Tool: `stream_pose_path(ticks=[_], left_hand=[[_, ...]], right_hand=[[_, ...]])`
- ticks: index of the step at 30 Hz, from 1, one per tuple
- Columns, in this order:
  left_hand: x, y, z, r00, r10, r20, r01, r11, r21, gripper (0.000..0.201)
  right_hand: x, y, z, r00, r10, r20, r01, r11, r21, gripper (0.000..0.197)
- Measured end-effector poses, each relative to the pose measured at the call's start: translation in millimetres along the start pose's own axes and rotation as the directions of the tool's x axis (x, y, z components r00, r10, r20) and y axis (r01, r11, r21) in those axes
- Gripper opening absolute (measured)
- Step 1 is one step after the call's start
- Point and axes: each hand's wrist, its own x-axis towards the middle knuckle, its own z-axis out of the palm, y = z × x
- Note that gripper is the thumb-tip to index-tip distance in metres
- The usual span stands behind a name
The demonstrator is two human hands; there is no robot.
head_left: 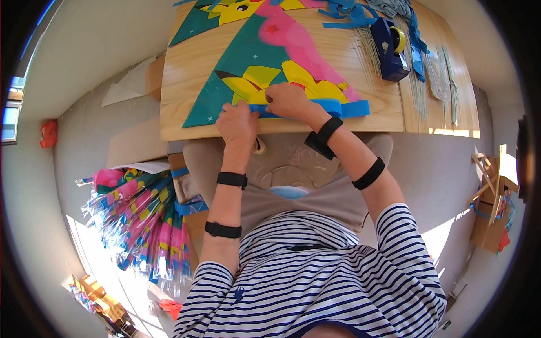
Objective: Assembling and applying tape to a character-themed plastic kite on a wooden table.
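A triangular kite sail [241, 65] in green, pink and yellow with a cartoon figure lies flat near the table's front edge. Along its lower edge runs a blue fabric strip [355, 109], looped over on itself to the right of my right hand. My left hand [236, 125] is closed at the strip's left part, fingertips pinched. Just to its right, my right hand [290, 101] is also closed, thumb and fingers pinching the strip over the yellow figure. A short stretch of blue shows between the two hands; their fingertips partly hide the strip.
A dark blue tape dispenser [390, 50] stands at the table's right, near thin rods [419, 98] and blue strips [349, 14]. Another printed sail [194, 25] lies at the far left. Bagged, rolled kites [143, 217] are heaped left of my legs, beside cardboard boxes [186, 186].
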Motion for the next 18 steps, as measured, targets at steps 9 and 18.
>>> stream_pose_path(ticks=[9,18], left_hand=[[1,2,-8,0.999,-0.022,0.037,0.021,1.0,0.021,0.048],[1,2,-11,0.999,-0.004,0.043,0.001,0.999,0.051,0.045]], right_hand=[[-51,117,-107,0.985,0.112,0.135,-0.138,0.969,0.205,0.035],[-70,133,-101,0.952,0.088,0.292,-0.172,0.946,0.277,0.052]])
